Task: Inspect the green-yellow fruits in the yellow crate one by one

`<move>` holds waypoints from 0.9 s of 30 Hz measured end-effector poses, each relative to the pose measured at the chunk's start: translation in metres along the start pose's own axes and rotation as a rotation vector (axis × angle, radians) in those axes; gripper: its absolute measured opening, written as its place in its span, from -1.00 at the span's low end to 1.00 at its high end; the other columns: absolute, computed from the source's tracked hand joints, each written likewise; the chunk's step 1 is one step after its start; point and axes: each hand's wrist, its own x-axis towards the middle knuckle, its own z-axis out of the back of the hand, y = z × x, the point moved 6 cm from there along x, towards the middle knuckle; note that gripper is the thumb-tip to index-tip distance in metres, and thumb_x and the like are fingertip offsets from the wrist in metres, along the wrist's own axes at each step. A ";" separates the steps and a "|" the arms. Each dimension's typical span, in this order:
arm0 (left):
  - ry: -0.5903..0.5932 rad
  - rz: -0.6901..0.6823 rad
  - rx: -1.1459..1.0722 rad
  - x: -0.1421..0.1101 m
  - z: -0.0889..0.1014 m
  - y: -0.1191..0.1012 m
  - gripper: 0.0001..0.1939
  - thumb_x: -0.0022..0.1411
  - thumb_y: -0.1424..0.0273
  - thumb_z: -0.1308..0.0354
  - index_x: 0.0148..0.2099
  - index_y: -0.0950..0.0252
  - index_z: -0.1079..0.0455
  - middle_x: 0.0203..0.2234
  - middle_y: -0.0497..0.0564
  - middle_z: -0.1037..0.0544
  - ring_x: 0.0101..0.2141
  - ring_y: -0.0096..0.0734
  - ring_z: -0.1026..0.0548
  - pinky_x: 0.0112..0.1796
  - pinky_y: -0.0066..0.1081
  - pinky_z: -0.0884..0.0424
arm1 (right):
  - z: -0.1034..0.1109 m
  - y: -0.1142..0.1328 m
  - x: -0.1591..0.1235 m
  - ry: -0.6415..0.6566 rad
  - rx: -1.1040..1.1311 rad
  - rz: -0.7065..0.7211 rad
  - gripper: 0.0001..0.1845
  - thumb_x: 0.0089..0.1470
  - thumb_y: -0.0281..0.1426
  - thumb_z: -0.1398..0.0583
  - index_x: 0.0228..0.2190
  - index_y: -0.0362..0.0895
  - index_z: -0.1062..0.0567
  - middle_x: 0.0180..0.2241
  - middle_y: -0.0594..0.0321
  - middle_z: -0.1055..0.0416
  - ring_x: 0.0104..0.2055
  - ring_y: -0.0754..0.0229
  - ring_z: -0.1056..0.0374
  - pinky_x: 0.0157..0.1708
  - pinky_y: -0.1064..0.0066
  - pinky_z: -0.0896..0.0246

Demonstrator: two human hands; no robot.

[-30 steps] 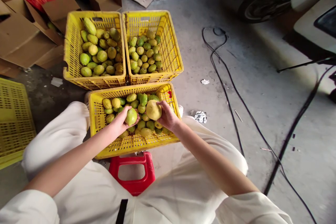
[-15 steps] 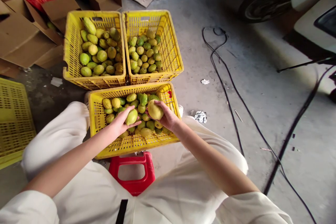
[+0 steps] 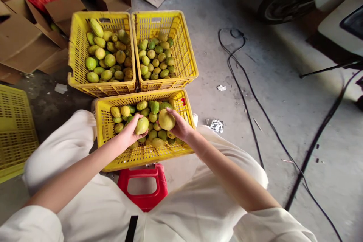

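Observation:
Over the near yellow crate (image 3: 144, 160), my left hand (image 3: 130, 132) is closed around a green-yellow lemon (image 3: 141, 125). Close by on the right, my right hand (image 3: 180, 125) grips a larger, rounder, paler yellow lemon (image 3: 167, 119) from its right side. The two fruits are a short gap apart. Beneath them the crate holds many green and yellow lemons (image 3: 158, 143), some hidden by my hands.
Two more yellow crates, the left one (image 3: 78, 49) and the right one (image 3: 187, 49), stand behind with similar fruit. A red stool (image 3: 161, 185) is between my legs. Cardboard boxes (image 3: 25, 45) lie at left; black cables (image 3: 235, 60) and a vehicle wheel (image 3: 286, 5) are at right.
The fingers of my left hand have closed more around its lemon, which has turned to show a paler side. My right hand has shifted slightly left with its lemon.

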 end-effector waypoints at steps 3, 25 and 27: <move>0.065 0.102 -0.055 0.001 -0.002 0.004 -0.70 0.50 0.23 0.02 -0.07 0.30 -0.46 -0.51 0.07 -0.51 -0.55 -0.34 -0.50 -0.62 -0.47 -0.45 | 0.000 0.001 0.000 0.022 -0.020 0.054 -0.68 0.05 -0.27 -0.40 -0.17 -0.02 -0.48 -0.23 0.27 -0.58 -0.23 0.08 -0.59 -0.20 0.25 -0.62; 0.072 -0.159 0.070 0.005 -0.003 -0.003 -0.81 0.21 0.60 -0.31 -0.33 0.24 -0.40 -0.43 -0.06 -0.53 -0.46 -0.47 -0.50 -0.44 -0.47 -0.55 | -0.002 0.000 -0.001 0.023 -0.041 0.024 -0.70 0.09 -0.23 -0.38 -0.17 -0.05 -0.49 -0.27 0.25 -0.56 -0.30 0.14 -0.52 -0.24 0.27 -0.58; 0.015 -0.134 0.080 0.008 0.001 -0.002 -0.84 0.24 0.55 -0.30 -0.32 0.22 -0.41 -0.45 -0.07 -0.51 -0.48 -0.47 -0.48 -0.46 -0.48 -0.53 | 0.000 0.000 -0.001 -0.023 -0.025 0.015 -0.77 0.10 -0.28 -0.36 -0.21 -0.05 -0.50 -0.29 0.27 -0.57 -0.32 0.15 -0.50 -0.28 0.31 -0.56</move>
